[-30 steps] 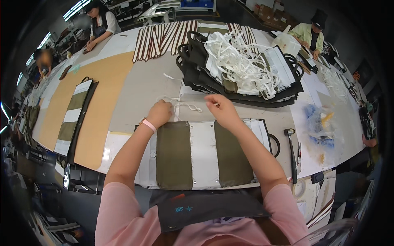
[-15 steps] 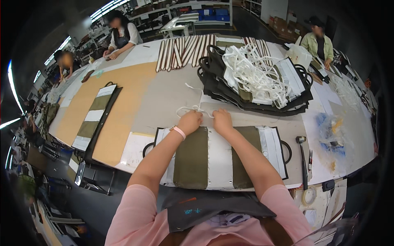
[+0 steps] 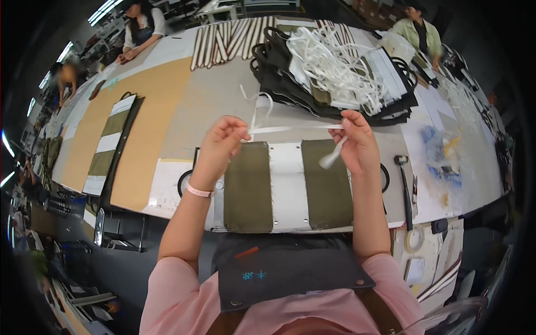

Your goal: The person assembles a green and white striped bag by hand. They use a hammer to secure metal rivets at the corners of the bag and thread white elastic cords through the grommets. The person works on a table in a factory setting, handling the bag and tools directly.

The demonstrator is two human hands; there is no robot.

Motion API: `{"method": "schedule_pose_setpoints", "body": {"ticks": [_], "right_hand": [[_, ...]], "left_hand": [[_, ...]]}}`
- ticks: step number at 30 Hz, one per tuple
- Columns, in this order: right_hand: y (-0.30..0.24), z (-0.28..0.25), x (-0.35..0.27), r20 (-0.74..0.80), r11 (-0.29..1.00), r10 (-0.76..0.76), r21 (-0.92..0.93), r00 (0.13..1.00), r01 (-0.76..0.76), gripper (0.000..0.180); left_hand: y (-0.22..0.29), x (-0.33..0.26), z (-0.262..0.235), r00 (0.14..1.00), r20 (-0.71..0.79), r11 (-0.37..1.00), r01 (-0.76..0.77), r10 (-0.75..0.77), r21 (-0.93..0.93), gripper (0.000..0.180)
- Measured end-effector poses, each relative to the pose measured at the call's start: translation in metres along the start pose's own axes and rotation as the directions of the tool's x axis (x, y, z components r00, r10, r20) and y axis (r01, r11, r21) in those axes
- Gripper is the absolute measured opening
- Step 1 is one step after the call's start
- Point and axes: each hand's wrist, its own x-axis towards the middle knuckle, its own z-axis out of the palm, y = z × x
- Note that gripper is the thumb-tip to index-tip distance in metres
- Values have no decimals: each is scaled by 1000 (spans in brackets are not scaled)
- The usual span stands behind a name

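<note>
A narrow white tape (image 3: pixel 296 129) is stretched between my two hands, above the far edge of a flat olive and white fabric panel (image 3: pixel 287 187). My left hand (image 3: pixel 223 146) pinches one stretch of it, fingers curled, and a loose strand curls up beyond that hand. With thumb and fingers closed, my right hand (image 3: pixel 359 144) grips the other side, and a blurred tail hangs below it. The panel lies crosswise before me, with small metal snaps along its white middle band and black loop handles at both ends. My forearms cover parts of its ends.
Beyond my right hand, dark panels (image 3: pixel 279 92) are stacked under a heap of white tapes (image 3: pixel 335 67). A hammer (image 3: pixel 403 192) lies at right near plastic bags (image 3: pixel 441 159). Another striped panel (image 3: pixel 113 142) rests at left. Striped strips (image 3: pixel 223 44) and co-workers are at the far side.
My hands have moved apart and lifted, drawing the tape taut between them; before, they were close together by a looped tape on the table. The view has tilted slightly downward.
</note>
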Motion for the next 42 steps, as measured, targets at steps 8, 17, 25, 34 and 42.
{"method": "schedule_pose_setpoints", "body": {"ticks": [8,17,25,34,42], "right_hand": [[-39,-30,-34,125,642,390,-747,912,-172,14],[-53,-53,-56,-11,574,203,-809,979,-129,12],[-59,-82,-52,-27,960,35,-276,999,-41,15],[-77,-90,-60,-70,928,-51,364,996,73,18],[-64,-100,-13,-124,612,74,-778,989,-144,35]], "left_hand": [[18,-20,-33,994,-86,948,-33,63,317,11],[23,-39,-59,985,-147,922,-23,86,386,10],[5,-40,-45,977,-207,944,104,-39,312,11],[-22,-50,-60,971,-195,938,195,-142,288,11],[-20,-82,-73,955,3,614,187,-296,767,8]]}}
